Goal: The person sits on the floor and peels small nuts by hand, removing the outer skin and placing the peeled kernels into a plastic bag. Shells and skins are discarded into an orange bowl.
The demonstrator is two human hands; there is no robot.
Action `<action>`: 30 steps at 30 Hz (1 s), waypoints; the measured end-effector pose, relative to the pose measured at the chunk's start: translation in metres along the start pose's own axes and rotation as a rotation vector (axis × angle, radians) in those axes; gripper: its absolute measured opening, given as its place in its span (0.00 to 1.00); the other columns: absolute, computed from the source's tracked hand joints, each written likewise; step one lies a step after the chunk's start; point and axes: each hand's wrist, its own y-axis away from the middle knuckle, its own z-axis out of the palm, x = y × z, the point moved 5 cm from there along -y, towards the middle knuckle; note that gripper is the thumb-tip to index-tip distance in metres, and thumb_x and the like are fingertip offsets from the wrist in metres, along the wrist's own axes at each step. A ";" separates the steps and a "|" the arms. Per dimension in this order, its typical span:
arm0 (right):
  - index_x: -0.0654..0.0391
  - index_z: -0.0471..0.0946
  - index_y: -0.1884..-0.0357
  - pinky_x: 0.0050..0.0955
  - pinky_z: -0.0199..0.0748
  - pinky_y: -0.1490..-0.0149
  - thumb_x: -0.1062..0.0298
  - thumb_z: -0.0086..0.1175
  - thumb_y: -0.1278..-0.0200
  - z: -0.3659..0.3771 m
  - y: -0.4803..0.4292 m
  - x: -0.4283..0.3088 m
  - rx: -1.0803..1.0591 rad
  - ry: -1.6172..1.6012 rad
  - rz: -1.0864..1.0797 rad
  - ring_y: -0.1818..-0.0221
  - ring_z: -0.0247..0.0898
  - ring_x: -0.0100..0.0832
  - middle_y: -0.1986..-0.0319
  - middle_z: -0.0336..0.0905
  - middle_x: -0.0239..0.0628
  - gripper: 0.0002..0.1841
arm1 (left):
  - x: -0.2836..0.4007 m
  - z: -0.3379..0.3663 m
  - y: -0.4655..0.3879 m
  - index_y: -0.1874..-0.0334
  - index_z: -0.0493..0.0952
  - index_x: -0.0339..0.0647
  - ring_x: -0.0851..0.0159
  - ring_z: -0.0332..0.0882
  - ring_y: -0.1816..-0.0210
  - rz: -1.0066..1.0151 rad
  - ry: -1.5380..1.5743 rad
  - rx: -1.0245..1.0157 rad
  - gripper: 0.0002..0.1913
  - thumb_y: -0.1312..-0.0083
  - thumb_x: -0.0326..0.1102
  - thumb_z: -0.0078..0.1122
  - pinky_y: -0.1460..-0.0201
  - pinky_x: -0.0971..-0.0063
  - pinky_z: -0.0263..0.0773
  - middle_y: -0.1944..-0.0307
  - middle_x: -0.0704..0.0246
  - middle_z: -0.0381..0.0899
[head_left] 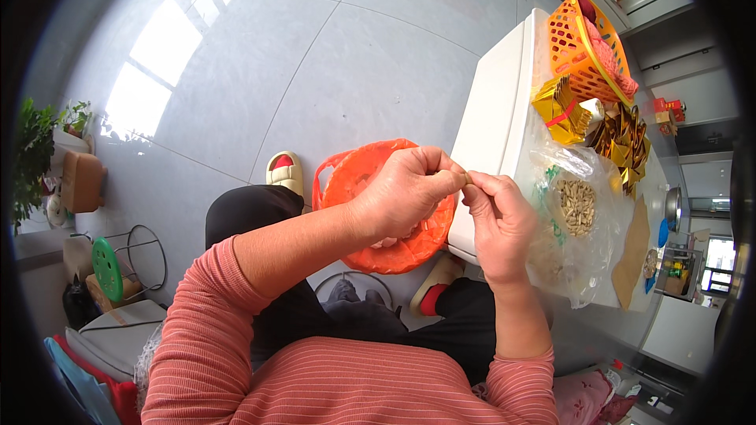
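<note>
My left hand [407, 183] and my right hand [502, 218] meet at their fingertips, above and beside a bin lined with a red-orange plastic bag [422, 251]. Thumbs and forefingers of both pinch a small tan piece [468, 178], mostly covered; it looks like a seed, but is too small to be sure. Pale scraps lie inside the liner, partly hidden behind my left hand and wrist. Right of my right hand, a clear plastic bag [582, 274] lies opened on the white table [496, 88], with a heap of seeds in their shells [577, 206] in it.
An orange plastic basket [558, 41] holding pink knitted stuff stands at the table's far end. Near it lie folded gold foil paper [558, 109] and more gold foil pieces [629, 147]. A green-topped stool [107, 268] and a brown planter [82, 183] are at left.
</note>
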 end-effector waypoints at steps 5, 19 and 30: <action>0.66 0.77 0.56 0.24 0.72 0.64 0.84 0.59 0.36 0.003 0.002 -0.014 0.087 0.231 -0.318 0.69 0.73 0.32 0.70 0.75 0.39 0.08 | -0.005 -0.002 -0.002 0.64 0.75 0.38 0.82 0.61 0.84 -0.049 0.006 0.030 0.10 0.29 0.38 0.57 0.88 0.83 0.55 0.79 0.77 0.69; 0.64 0.74 0.58 0.20 0.72 0.61 0.78 0.54 0.29 0.001 0.005 0.014 -0.020 -0.283 0.255 0.67 0.70 0.20 0.69 0.75 0.29 0.02 | 0.000 0.001 0.000 0.64 0.75 0.36 0.81 0.62 0.83 -0.028 0.124 -0.047 0.08 0.30 0.34 0.58 0.84 0.84 0.58 0.76 0.75 0.72; 0.66 0.75 0.59 0.35 0.75 0.65 0.88 0.61 0.46 -0.004 -0.007 -0.013 -0.030 0.276 -0.363 0.69 0.75 0.42 0.68 0.77 0.44 0.13 | 0.009 0.003 0.003 0.62 0.80 0.30 0.78 0.76 0.70 0.320 -0.399 0.059 0.08 0.34 0.31 0.60 0.67 0.80 0.75 0.71 0.68 0.83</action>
